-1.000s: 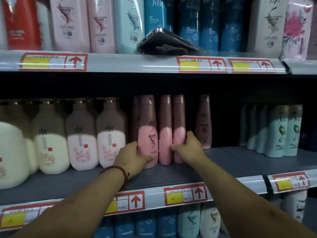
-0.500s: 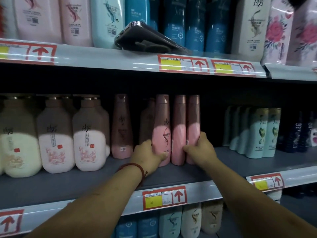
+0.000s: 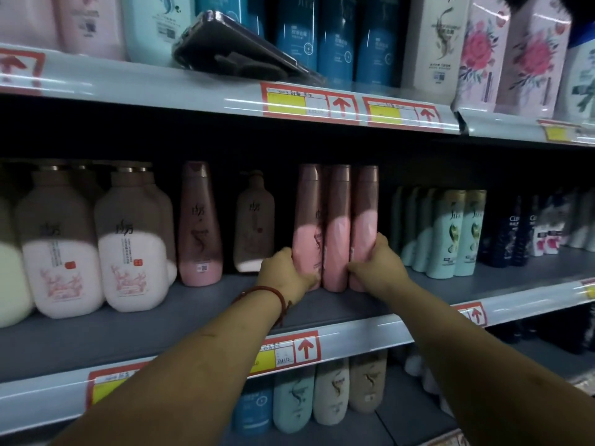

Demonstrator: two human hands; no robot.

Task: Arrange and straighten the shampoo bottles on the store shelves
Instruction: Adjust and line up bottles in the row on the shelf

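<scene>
Three tall pink shampoo bottles [image 3: 336, 233] stand upright, pressed side by side, on the grey middle shelf [image 3: 161, 326]. My left hand [image 3: 285, 273] clasps the left side of the leftmost bottle near its base. On the other side, my right hand [image 3: 378, 268] presses against the rightmost bottle. A single pink bottle [image 3: 199, 226] stands apart to the left, and a beige pump bottle [image 3: 254, 223] sits farther back behind the gap.
Large pink-and-white pump bottles [image 3: 128, 239] fill the shelf's left side; mint-green bottles [image 3: 450, 233] and dark bottles [image 3: 515, 233] stand on the right. A black phone [image 3: 238, 53] lies on the upper shelf edge. More bottles [image 3: 328, 394] are on the shelf below.
Both hands have slid the three pink bottles to the right along the shelf, away from the single pink bottle; a beige pump bottle behind has come into view.
</scene>
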